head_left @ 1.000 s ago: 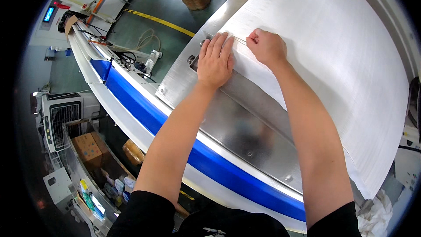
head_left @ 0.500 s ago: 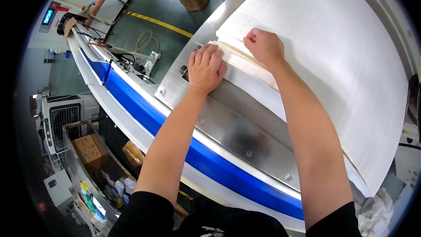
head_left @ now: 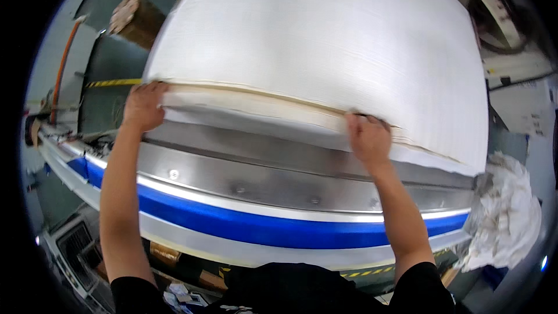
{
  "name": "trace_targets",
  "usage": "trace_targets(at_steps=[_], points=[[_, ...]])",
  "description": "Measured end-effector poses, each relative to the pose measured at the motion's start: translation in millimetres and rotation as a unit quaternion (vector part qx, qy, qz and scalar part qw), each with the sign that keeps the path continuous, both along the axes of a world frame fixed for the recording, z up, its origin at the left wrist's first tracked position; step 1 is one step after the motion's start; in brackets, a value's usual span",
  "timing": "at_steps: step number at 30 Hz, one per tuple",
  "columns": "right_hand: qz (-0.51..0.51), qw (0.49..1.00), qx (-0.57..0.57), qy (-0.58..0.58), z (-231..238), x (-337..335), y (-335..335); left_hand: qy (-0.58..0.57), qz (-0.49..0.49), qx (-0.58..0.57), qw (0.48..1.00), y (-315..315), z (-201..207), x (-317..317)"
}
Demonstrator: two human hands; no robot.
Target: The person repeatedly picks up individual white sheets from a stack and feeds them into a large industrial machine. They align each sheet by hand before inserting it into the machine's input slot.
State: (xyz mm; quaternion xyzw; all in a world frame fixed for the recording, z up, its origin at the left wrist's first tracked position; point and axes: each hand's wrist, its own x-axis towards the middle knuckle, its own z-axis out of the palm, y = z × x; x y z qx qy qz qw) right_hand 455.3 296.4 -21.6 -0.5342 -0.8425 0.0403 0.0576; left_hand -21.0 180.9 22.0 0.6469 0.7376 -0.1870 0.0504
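A wide sheet of white fabric covers the metal table, and a pale beige strip runs along its near edge. My left hand is at the left end of this strip, its fingers curled over the edge. Further right, my right hand is closed over the same edge, with its fingertips on the far side. Motion blurs both hands a little. Below the strip, a loose white layer hangs toward the bare metal.
Along the near side runs a steel ledge with bolts, bordered by a blue band. Crumpled white cloth is heaped at the right. A brown wrapped bundle stands on the floor at the far left.
The view has turned so the fabric edge lies across the front. My right hand has travelled right along the edge, well apart from my left, which has curled at the left end.
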Motion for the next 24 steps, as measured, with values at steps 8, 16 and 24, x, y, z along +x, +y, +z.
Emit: trace_targets(at_steps=[8, 16, 24], points=[[-0.206, 0.966, -0.013, -0.156, 14.3, 351.4, 57.9, 0.15, 0.02, -0.143, 0.978, 61.2, -16.2, 51.3], [-0.294, 0.899, -0.154, -0.286, 27.8, 511.6, 104.3, 0.197, 0.066, -0.063, 0.976, 42.4, -65.5, -22.9], [-0.258, 0.861, -0.225, -0.376, 32.4, 592.3, 119.7, 0.17, 0.004, 0.005, 0.985, 5.5, -80.0, -91.8]])
